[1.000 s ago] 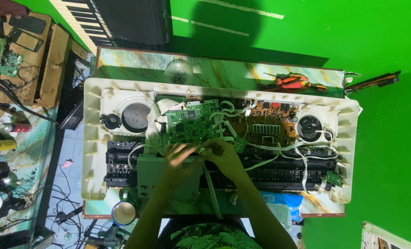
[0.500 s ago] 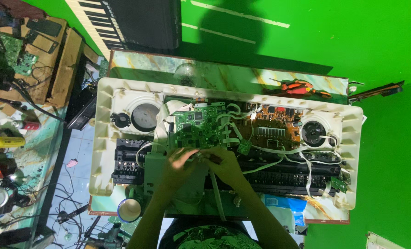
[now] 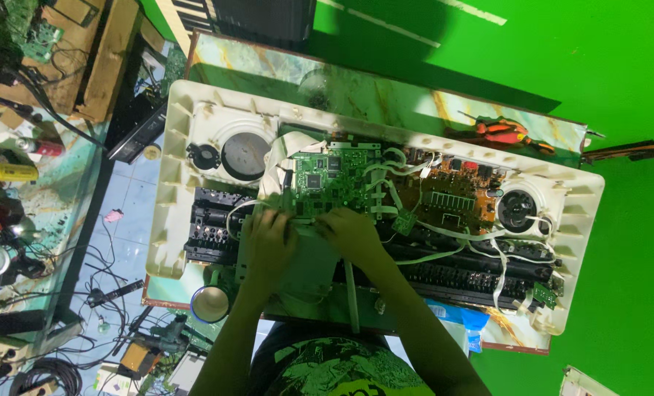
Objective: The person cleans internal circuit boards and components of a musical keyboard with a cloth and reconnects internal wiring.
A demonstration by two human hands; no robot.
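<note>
Marbled table [image 3: 385, 99], green backdrop [image 3: 598, 66]

Keyboard casing [image 3: 184, 183]: cream-white plastic. Main circuit board [image 3: 334, 180]: green with black chips. Second circuit board [image 3: 448, 198]: orange-brown. Ribbon cables [image 3: 444, 238]: white. Key assembly [image 3: 209, 227]: black. Tabletop [image 3: 371, 92]: marbled green and beige. Backdrop [image 3: 561, 59]: solid bright green. Pliers [image 3: 503, 133]: orange-red handles. Cup [image 3: 211, 303]: blue rim.

Matt cream plastic casing [image 3: 195, 117], glossy green circuit board [image 3: 334, 180], marbled tabletop [image 3: 385, 92].
</note>
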